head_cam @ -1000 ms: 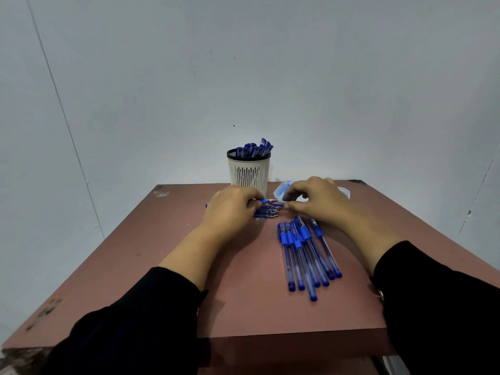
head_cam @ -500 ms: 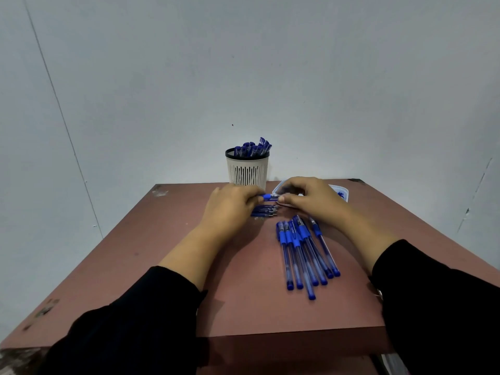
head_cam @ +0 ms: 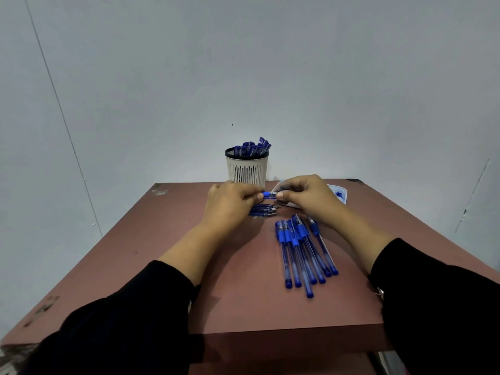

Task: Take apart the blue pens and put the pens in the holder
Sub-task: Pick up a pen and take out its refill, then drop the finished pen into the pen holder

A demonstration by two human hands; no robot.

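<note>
both hands meet above the far half of the reddish-brown table [head_cam: 243,301], sharing one blue pen [head_cam: 269,195] held level between them. the left hand [head_cam: 230,204] has its fingers curled round the pen's left end, thumb tip pressed at the blue grip, so only a short stretch of the pen shows in the gap between the two hands. the right hand [head_cam: 305,197] pinches the other end, thumb underneath and fingers folded over the top, hiding the rest of the barrel. just below the held pen, partly under the left hand's knuckles, a small bundle of thin refills [head_cam: 263,209] lies on the table with tips pointing right. nearer the person and to the right, a row of pens [head_cam: 303,253] lies side by side, grips toward the far edge, well apart from both hands. the white slotted holder [head_cam: 246,170] stands upright at the table's far edge behind the left hand, with blue pen parts sticking out of its top. a shallow white tray [head_cam: 339,192] peeks out behind the right hand.
</note>
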